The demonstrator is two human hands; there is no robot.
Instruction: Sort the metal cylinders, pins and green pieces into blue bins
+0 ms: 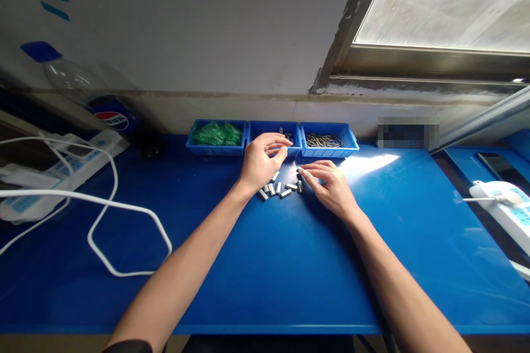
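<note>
The left hand hangs at the middle box, fingers loosely curled; I cannot tell whether they hold anything. Metal pieces lie loose on the table between the hands, axes mixed. The rightmost loose piece points away from the person, nearest the right hand, whose narrow pinch holds another piece.

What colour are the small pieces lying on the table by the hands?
Silvery grey; the small metal pieces show in the head view, the only one here.
</note>
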